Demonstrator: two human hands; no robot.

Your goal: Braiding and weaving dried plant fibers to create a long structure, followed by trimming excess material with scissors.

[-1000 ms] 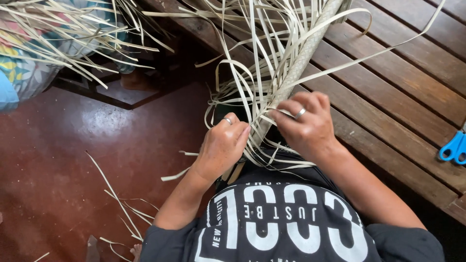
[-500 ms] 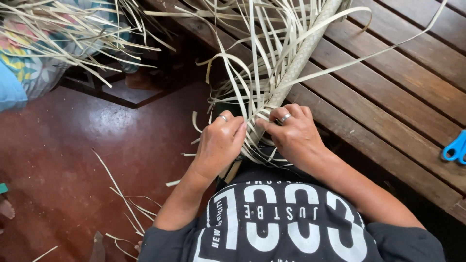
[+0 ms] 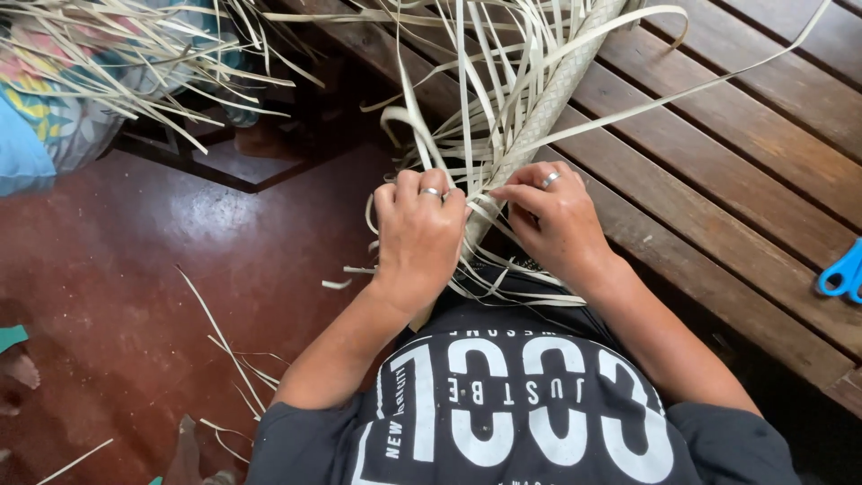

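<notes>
A long narrow woven band of pale leaf strips (image 3: 549, 99) runs from my lap up across the wooden slats. Many loose pale strips (image 3: 467, 81) fan out from its near end. My left hand (image 3: 419, 235), with a ring, is closed around a bunch of these strips at the band's left edge. My right hand (image 3: 552, 220), also ringed, pinches strips at the band's right edge with thumb and fingers. Both hands meet at the working end of the weave, just above my dark printed shirt.
A wooden slatted platform (image 3: 736, 153) lies to the right, with blue scissor handles (image 3: 842, 269) at its far right edge. A red-brown floor (image 3: 135, 296) with scattered strip offcuts (image 3: 224, 346) is on the left. A heap of strips on patterned cloth (image 3: 81, 81) sits top left.
Both hands have moved up along the band. My left hand has turned and closed over the strips, and my right hand has shifted up and slightly right.
</notes>
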